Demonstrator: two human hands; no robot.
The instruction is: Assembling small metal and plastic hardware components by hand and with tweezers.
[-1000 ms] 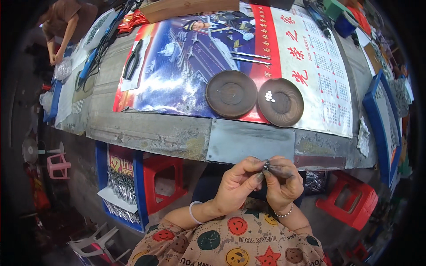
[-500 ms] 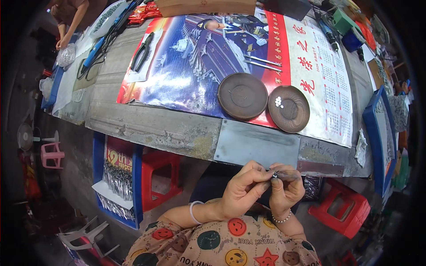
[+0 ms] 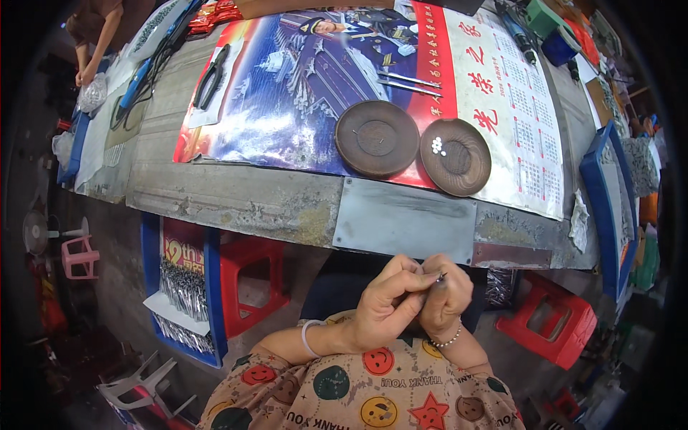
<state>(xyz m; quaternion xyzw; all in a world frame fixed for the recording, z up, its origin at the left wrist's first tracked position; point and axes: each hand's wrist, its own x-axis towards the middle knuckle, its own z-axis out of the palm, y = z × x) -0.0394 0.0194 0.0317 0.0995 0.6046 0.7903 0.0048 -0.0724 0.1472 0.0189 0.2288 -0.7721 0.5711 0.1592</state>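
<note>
Just off the near edge of the table (image 3: 236, 195), you hold both hands close together in front of your printed top (image 3: 380, 390). At your fingertips sits a small dark piece (image 3: 441, 276), too small to identify. Your left hand (image 3: 387, 304) has thumb and forefinger brought narrowly together, pinching the piece. Your right hand (image 3: 446, 297) is curled in against the left fingertips; whether its fingers also grip the piece, or something hidden, cannot be told.

Finding one, loss of the piece. Fingertip contact alone appears to support it; uneven pressure, or one hand twisting against the other, could squeeze it out. Your hands appear to be short of the metal plate (image 3: 405, 218), so it would probably fall past the table, and the dark cloth over your lap (image 3: 335, 290) would make it hard to find.

Finding two, poor sight of the work. Your own fingers mask most of the piece, so a tilt or bad fit could pass unnoticed.

Finding three, spillage. White pellets (image 3: 438, 145) lie loose to one side of the right wooden dish (image 3: 462, 172), which stands just beside the left wooden dish (image 3: 357, 159). Both are shallow. A careless reach across them toward the slim metal tools (image 3: 410, 87) could tip a rim and scatter the contents.
</note>
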